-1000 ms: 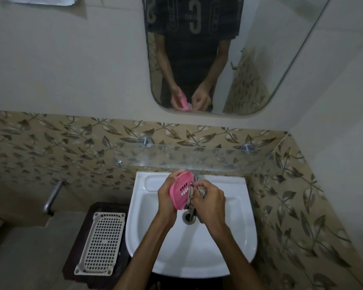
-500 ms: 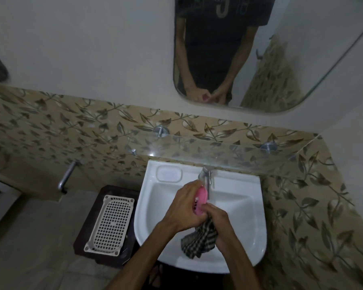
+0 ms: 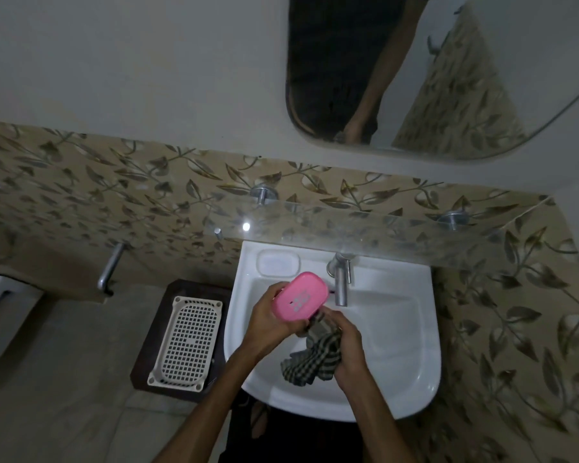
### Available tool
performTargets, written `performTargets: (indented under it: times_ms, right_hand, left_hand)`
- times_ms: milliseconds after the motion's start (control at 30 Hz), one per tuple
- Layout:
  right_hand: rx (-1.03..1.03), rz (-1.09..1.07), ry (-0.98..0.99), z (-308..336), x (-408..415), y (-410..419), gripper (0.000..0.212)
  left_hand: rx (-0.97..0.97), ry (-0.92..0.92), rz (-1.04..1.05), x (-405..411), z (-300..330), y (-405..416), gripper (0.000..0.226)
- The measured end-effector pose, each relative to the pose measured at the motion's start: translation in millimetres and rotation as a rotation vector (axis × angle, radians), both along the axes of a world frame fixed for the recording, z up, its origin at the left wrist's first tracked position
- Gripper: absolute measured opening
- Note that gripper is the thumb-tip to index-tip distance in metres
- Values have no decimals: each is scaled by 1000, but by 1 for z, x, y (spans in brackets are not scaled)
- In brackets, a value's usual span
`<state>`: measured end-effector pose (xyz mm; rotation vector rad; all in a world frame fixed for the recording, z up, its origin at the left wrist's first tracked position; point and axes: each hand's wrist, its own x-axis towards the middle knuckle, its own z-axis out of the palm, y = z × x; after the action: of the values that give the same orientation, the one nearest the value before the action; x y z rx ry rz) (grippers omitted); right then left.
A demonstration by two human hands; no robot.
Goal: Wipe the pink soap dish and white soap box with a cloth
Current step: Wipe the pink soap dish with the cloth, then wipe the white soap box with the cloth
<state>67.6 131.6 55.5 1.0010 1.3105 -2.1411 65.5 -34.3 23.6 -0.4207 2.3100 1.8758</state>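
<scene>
Over the white basin (image 3: 415,329) the left hand (image 3: 268,324) has its grip clamped on the pink soap dish (image 3: 300,296), fingers curled round its near and left edges, the dish tilted with its slotted underside facing up. Whether anything lies inside the dish cannot be seen from here. Just right of that grip and a little lower, the right hand (image 3: 346,345) has its grip closed on a dark checked cloth (image 3: 315,357), bunched at the dish's lower edge and touching it, the loose end hanging down into the bowl of the basin. Beyond the dish stands the chrome tap (image 3: 341,279). Well to the left of the left hand's grip, a white perforated tray (image 3: 186,342) lies flat on a dark stool (image 3: 147,349) beside the basin, with nothing in it. Past the dish, a moulded soap recess (image 3: 277,264) in the basin's rim holds nothing.
</scene>
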Motion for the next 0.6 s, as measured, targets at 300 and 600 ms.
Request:
performTargets:
  times_ms: [300, 600]
  right_hand:
    - [-115, -50, 2, 2, -14, -4, 35]
    - [176, 105, -54, -29, -15, -19, 26]
  left_hand:
    - [-25, 40, -63, -1, -4, 5, 87]
    - [-348, -6, -430, -43, -16, -37, 106]
